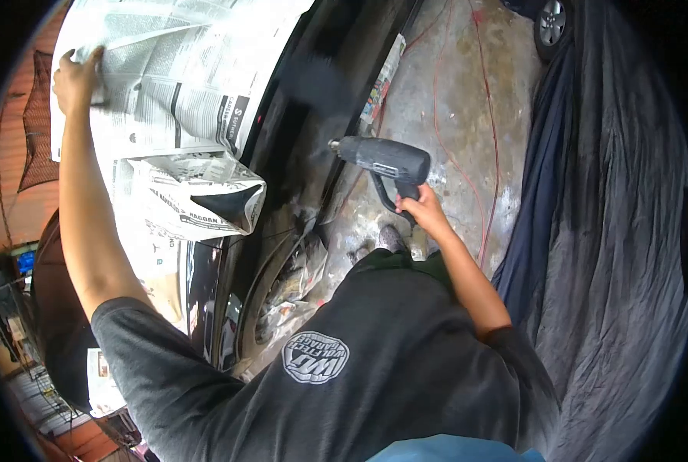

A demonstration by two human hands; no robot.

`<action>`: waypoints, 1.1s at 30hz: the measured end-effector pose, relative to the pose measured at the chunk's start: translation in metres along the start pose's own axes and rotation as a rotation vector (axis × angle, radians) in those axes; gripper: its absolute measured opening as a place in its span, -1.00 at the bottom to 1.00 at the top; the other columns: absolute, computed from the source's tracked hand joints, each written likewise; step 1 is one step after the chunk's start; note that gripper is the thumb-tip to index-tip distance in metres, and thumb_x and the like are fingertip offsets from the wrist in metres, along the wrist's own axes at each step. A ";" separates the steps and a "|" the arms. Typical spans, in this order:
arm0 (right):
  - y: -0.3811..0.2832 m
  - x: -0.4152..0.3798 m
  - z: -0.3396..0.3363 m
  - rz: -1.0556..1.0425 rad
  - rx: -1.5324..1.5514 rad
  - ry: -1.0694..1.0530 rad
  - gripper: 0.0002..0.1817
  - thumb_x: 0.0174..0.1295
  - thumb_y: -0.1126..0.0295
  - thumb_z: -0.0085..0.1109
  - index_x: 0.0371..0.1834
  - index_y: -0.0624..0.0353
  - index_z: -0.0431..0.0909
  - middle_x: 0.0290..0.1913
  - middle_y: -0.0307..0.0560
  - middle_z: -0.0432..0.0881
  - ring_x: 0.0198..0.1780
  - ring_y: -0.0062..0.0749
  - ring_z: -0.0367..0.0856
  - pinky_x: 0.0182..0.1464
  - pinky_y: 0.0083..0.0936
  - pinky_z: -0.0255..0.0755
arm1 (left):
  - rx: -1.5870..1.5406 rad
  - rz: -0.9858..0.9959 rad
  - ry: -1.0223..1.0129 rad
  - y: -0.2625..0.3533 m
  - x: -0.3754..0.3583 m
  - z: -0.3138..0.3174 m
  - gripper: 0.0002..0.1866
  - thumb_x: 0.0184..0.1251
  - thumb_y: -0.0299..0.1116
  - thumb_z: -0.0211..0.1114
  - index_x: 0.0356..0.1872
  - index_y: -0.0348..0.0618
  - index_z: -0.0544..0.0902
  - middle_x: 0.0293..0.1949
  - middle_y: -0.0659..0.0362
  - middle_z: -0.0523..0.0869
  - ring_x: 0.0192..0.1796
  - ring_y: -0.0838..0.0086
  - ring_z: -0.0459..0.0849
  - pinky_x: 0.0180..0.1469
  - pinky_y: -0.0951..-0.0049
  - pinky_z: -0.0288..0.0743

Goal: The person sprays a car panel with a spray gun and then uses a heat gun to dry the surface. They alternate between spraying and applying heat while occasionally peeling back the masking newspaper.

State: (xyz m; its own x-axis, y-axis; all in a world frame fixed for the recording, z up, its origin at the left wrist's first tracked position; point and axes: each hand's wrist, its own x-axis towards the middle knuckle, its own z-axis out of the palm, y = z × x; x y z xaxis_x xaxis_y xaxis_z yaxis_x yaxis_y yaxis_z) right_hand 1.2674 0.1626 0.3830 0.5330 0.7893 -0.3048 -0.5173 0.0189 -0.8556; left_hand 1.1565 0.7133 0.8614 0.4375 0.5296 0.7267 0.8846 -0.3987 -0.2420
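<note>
My right hand (425, 209) is wrapped around the handle of a dark heat gun (390, 159). Its metal nozzle points left toward the black car body (305, 100), apart from it. At the upper left my left hand (74, 82) rests against the newspaper sheets (170, 100) over the car, fingers apart. A clear plastic strip or tape seems to run across the paper near that hand. Below, folded newspaper wraps a protruding part (205, 192), probably the side mirror, with a dark opening on its right side.
A wheel arch (255, 300) with crumpled paper and plastic (297, 281) lies below the panel. Red cords (438, 92) trail over the stained concrete floor (505, 100). Dark draped covers (613, 231) hang at right, near another vehicle's wheel (552, 23).
</note>
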 end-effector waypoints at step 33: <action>0.168 0.179 -0.100 0.197 0.101 0.278 -0.72 0.20 0.38 0.37 -0.13 0.15 0.47 -0.38 -0.24 0.60 -0.51 -0.59 0.54 -0.39 -0.58 0.48 | -0.580 -1.236 -2.161 0.162 -0.898 -0.311 -0.39 0.49 0.16 0.10 0.06 -0.27 0.69 -0.16 -0.04 0.79 -0.01 0.38 0.72 0.08 0.32 0.54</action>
State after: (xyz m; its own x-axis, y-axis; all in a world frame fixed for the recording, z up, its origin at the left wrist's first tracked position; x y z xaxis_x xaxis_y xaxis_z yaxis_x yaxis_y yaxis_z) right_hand 1.3428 0.2457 0.1434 0.5708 0.5868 -0.5743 -0.6849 -0.0454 -0.7272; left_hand 0.8568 -0.0592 0.3698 -0.1405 0.0753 -0.9872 0.7934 0.6050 -0.0668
